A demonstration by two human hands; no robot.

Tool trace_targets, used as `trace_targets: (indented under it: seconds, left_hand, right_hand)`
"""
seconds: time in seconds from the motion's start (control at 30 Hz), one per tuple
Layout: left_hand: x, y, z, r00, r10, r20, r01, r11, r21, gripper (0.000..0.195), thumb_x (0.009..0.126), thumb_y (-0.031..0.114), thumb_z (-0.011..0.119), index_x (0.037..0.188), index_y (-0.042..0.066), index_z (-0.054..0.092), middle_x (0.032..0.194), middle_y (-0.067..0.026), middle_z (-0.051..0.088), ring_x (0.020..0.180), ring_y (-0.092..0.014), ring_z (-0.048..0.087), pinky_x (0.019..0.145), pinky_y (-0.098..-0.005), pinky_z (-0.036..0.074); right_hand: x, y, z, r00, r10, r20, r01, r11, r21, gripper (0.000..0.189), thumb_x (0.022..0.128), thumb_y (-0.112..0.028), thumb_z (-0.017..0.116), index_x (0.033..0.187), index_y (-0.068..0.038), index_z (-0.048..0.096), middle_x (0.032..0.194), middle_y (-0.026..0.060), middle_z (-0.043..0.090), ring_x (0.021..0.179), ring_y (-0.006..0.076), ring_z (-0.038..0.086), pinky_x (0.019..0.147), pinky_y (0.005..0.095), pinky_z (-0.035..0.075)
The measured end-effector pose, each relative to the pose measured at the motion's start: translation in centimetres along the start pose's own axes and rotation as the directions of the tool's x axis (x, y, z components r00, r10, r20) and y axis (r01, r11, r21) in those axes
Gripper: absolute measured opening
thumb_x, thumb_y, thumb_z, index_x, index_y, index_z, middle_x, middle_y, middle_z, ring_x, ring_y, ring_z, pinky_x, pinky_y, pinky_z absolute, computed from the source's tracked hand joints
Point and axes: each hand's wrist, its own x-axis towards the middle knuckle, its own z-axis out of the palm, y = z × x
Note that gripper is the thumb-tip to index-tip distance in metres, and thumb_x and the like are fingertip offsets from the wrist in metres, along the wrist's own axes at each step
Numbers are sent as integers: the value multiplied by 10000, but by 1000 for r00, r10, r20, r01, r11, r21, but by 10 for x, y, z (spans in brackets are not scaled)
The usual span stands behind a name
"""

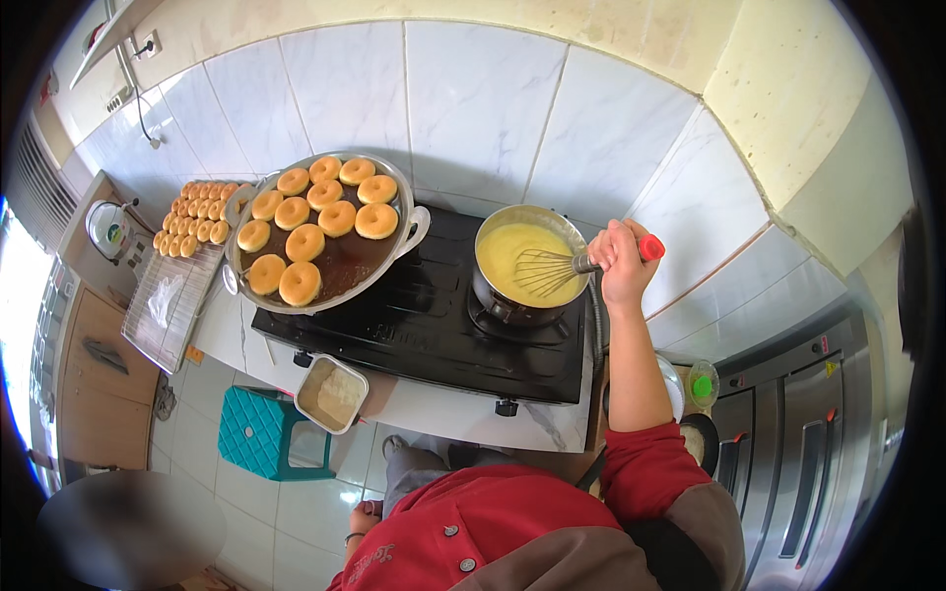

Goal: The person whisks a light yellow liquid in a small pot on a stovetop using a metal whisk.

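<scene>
My right hand (pixel 625 258) is closed around the handle of a balloon whisk (pixel 547 270) with a red end. Its wires dip into a thick yellow mixture (pixel 510 255) inside a metal pot (pixel 486 284), which sits on the right burner of a black gas stove (pixel 414 347). Low beside my body hangs my left hand (pixel 367 511), partly hidden; whether it holds anything does not show. Across the stove's left part stands a wide metal pan (pixel 355 284) of dark oil, with several ring doughnuts (pixel 304 242) floating in it.
Many small doughnuts (pixel 194 214) lie on a wire rack (pixel 159 318) at the left. A metal tin (pixel 332 393) of pale powder stands at the counter's front edge, above a green plastic stool (pixel 255 436). Steel ovens (pixel 798 443) stand at the right, a tiled wall (pixel 480 111) behind the stove.
</scene>
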Motion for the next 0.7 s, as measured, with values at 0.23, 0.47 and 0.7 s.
trace_targets:
  seconds: [0.23,0.47,0.7]
  left_hand:
    - [-12,12,-7,1000,-26,14,27,999,-32,271,674,218,579,858,19,585,880,-209,609,886,-367,576,744,-403,465]
    - [-13,11,-6,1000,-13,-5,12,996,-87,272,677,213,582,874,26,584,880,-216,606,889,-364,577,742,-396,465]
    - [7,-8,11,1000,-17,11,18,995,-100,288,655,185,594,896,27,580,905,-221,603,902,-365,573,756,-402,460]
  right_hand:
    - [-10,7,-12,869,-93,486,115,993,-16,306,762,-44,502,505,-44,337,440,14,351,398,118,374,404,279,307]
    - [-40,5,1,534,-203,821,484,869,-101,149,679,45,529,582,-25,441,589,80,481,585,217,513,575,283,417]
    - [-35,70,-37,973,83,-215,-46,984,170,182,803,-102,539,661,-71,430,570,19,419,571,155,437,753,336,418]
